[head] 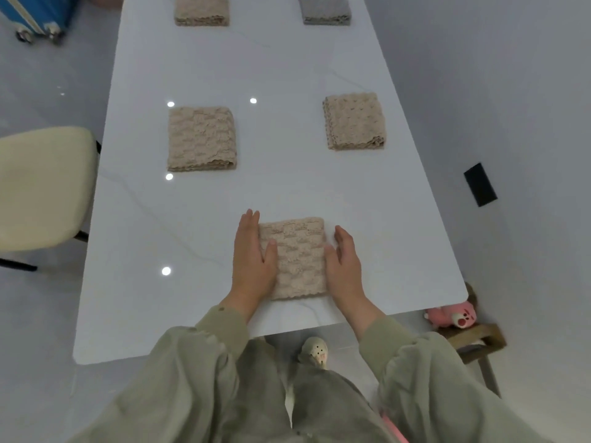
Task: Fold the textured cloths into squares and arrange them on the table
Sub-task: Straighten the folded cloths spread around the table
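Flanking the folded cloth (pixel 297 260) by the counter's (pixel 192 219) near edge, left hand (pixel 252 260) and right hand (pixel 343 260) touch its opposite sides, fingers (pixel 251 223) straight, gripping nothing, equally near.

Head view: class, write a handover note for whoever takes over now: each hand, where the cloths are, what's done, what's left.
Left hand: open, flat on the left edge of the near cloth. Right hand: open, against its right edge.
Near cloth: folded square, near end of the table.
Done: middle-left cloth, middle-right cloth, far-left cloth, far-right grey cloth lie folded, in pairs.
Left: probably squaring and placing the near cloth; no unfolded cloth in view.
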The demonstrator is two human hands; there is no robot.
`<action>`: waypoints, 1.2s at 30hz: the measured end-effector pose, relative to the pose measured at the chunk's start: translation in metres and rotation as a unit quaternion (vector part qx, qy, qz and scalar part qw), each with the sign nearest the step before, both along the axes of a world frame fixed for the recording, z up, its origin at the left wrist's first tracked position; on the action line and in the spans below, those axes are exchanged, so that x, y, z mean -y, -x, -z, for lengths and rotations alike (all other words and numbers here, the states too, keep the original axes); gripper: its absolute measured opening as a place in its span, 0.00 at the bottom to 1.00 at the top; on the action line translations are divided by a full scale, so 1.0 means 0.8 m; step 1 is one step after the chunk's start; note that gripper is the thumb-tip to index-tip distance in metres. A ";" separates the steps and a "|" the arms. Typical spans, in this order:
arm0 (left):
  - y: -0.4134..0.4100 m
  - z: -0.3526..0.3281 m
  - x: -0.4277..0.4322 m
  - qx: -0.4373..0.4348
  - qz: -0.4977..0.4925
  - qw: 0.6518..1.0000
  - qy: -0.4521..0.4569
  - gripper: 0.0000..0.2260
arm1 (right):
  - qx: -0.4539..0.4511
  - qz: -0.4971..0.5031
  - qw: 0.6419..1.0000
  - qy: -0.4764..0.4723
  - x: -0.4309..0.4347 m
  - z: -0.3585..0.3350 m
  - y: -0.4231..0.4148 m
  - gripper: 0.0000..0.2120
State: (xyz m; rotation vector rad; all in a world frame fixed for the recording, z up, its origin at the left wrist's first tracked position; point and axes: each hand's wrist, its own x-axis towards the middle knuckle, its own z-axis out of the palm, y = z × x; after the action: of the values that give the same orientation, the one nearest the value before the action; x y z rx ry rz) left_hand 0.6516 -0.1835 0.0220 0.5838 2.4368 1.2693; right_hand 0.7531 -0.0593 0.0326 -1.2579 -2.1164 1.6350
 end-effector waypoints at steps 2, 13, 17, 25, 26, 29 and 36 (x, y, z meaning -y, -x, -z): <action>0.025 -0.007 -0.005 -0.045 0.093 0.994 0.020 0.24 | 0.002 0.048 0.999 -0.006 0.004 -0.001 -0.011 0.22; 0.152 -0.012 -0.071 0.064 0.430 0.898 0.070 0.21 | -0.057 0.451 0.890 -0.031 0.125 0.022 0.018 0.23; 0.157 -0.006 -0.088 0.202 0.495 0.843 0.056 0.22 | -0.116 0.544 0.831 -0.032 0.153 0.025 0.059 0.24; 0.142 0.004 -0.097 0.242 0.557 0.794 0.040 0.22 | -0.081 0.609 0.788 -0.051 0.153 0.024 0.107 0.28; 0.142 0.004 -0.097 0.246 0.558 0.791 0.037 0.23 | -0.081 0.617 0.781 -0.050 0.152 0.024 0.111 0.26; 0.139 0.004 -0.099 0.247 0.568 0.785 0.033 0.23 | -0.076 0.628 0.773 -0.052 0.149 0.025 0.117 0.26; 0.142 -0.001 -0.100 0.224 0.579 0.784 0.019 0.21 | -0.039 0.613 0.787 -0.058 0.147 0.019 0.110 0.25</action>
State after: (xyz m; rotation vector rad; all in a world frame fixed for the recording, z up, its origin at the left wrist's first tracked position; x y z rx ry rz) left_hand 0.5377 -0.1036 0.0230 1.2919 1.2213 0.6611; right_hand 0.6647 -0.1772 0.0171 -1.8284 -0.8110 0.8654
